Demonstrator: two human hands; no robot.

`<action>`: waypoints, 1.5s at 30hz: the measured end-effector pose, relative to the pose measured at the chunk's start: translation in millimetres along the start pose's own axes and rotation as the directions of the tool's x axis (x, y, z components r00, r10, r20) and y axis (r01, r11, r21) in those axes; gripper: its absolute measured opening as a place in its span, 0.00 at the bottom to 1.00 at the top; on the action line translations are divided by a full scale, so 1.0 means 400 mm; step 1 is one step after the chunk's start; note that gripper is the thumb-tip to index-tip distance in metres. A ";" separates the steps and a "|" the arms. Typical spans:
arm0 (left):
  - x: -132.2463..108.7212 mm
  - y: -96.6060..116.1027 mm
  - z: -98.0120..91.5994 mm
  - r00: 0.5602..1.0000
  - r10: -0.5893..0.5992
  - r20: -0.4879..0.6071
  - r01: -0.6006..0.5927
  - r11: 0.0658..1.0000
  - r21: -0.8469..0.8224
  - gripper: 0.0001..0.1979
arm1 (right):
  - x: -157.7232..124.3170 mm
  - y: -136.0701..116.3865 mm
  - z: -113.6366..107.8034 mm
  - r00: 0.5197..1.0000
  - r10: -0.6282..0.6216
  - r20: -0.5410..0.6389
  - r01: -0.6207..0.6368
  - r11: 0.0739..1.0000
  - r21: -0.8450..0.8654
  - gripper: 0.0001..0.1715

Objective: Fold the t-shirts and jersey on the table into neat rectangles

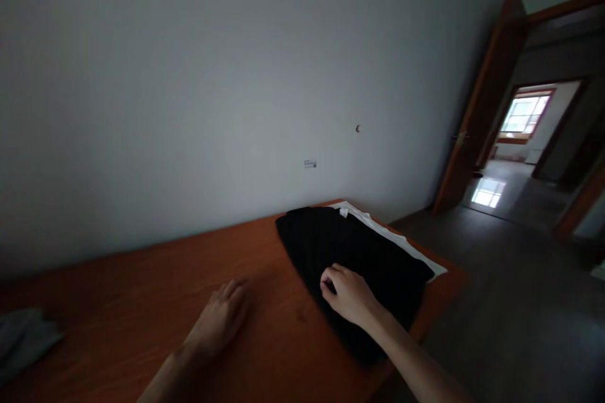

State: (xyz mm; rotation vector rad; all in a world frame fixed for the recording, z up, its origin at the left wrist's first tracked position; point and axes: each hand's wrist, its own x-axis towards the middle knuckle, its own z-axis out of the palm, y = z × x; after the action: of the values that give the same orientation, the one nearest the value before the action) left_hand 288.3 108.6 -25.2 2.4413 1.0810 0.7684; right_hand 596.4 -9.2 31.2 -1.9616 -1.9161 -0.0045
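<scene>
A dark garment [378,252], black and spread flat, lies at the right end of the wooden table, on top of a white cloth [401,240] that shows along its far right edge. My right hand [348,295] is over the black garment near its left edge. Its fingers are curled in toward the thumb, with no cloth visible in them; whether they touch the garment I cannot tell. Left of the garment, my left hand [220,316] is at the tabletop, palm down and slightly blurred, fingers loosely stretched forward and holding nothing.
The brown table [189,264] runs along a pale wall [189,107]. A grey cloth [23,337] lies crumpled at its left end. A small label [310,164] is on the wall. To the right, a wooden door [482,101] stands ajar beside a dark floor [496,302].
</scene>
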 end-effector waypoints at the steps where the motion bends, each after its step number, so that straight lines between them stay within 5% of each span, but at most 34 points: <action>1: -0.040 -0.037 -0.030 0.999 -0.026 -0.042 0.028 0.999 0.039 0.15 | 0.014 -0.040 0.030 0.999 -0.052 0.011 0.052 0.997 0.057 0.07; 4: -0.131 -0.098 -0.110 0.967 -0.166 -0.193 0.154 0.985 -0.075 0.14 | 0.050 -0.154 0.136 0.983 -0.172 0.057 0.156 0.964 0.214 0.07; 7: -0.171 -0.111 -0.151 0.828 -0.474 -0.300 0.279 0.812 -0.512 0.16 | 0.081 -0.259 0.248 0.969 -0.244 0.032 0.228 0.939 0.256 0.08; 10: -0.174 -0.113 -0.158 0.663 -0.671 -0.333 0.236 0.609 -0.757 0.19 | 0.118 -0.357 0.329 0.970 -0.243 -0.023 0.243 0.948 0.204 0.11; 15: -0.173 -0.125 -0.152 0.566 -0.740 -0.363 0.127 0.513 -0.849 0.19 | 0.177 -0.454 0.385 0.950 -0.313 0.020 0.301 0.929 0.217 0.18; 23: -0.183 -0.126 -0.159 0.505 -0.810 -0.299 -0.024 0.333 -0.943 0.19 | 0.179 -0.419 0.401 0.933 -0.356 0.052 0.277 0.803 0.528 0.27; 31: -0.253 -0.078 -0.207 0.339 -0.940 -0.038 -0.228 -0.043 -0.973 0.16 | 0.170 -0.423 0.393 0.924 -0.378 0.062 0.286 0.789 0.544 0.26; 34: -0.326 -0.037 -0.260 0.303 -0.952 0.048 -0.317 -0.148 -0.937 0.21 | 0.166 -0.418 0.396 0.919 -0.388 0.066 0.290 0.782 0.552 0.27; 38: -0.438 -0.012 -0.375 0.214 -0.974 0.078 -0.649 -0.201 -0.734 0.30 | 0.167 -0.412 0.401 0.914 -0.399 0.071 0.295 0.776 0.558 0.28; 41: -0.500 -0.029 -0.454 0.237 -0.970 0.060 -0.726 -0.218 -0.652 0.34 | 0.169 -0.408 0.406 0.913 -0.403 0.060 0.302 0.768 0.565 0.28; 45: -0.522 -0.045 -0.494 0.240 -0.971 -0.008 -0.702 -0.168 -0.693 0.23 | 0.170 -0.407 0.412 0.917 -0.397 0.030 0.312 0.762 0.567 0.29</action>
State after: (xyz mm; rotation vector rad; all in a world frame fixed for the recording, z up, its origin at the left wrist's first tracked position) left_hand 41.0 -18.0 51.5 -0.2831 0.5131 1.9460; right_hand 400.0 99.4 -57.1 -1.2235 -2.0569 0.5481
